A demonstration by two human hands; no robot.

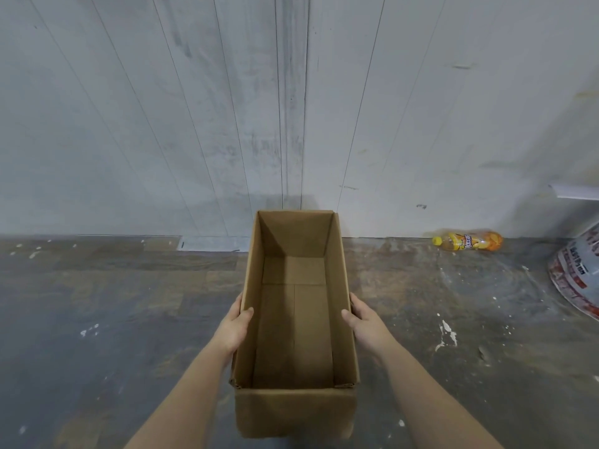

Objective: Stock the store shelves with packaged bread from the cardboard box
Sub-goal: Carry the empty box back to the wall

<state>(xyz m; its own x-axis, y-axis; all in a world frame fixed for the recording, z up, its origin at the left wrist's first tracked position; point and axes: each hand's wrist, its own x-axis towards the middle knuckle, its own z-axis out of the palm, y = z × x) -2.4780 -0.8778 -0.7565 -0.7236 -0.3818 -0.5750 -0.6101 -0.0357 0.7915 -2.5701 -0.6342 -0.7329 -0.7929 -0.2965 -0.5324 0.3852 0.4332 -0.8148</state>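
Note:
A long brown cardboard box (293, 411) sits in the middle of the view with its top open, and its inside shows only bare cardboard. My left hand (234, 327) grips the box's left wall, thumb over the rim and fingers outside. My right hand (364, 320) grips the right wall the same way. The box's far end is close to the wall. No packaged bread and no shelves are in view.
A pale panelled wall (194, 124) rises right behind the box. On the stained dark floor (113, 319) a yellow drink bottle (468, 241) lies at the wall's foot to the right. A red-and-white printed bucket or sack (577, 280) stands at the right edge.

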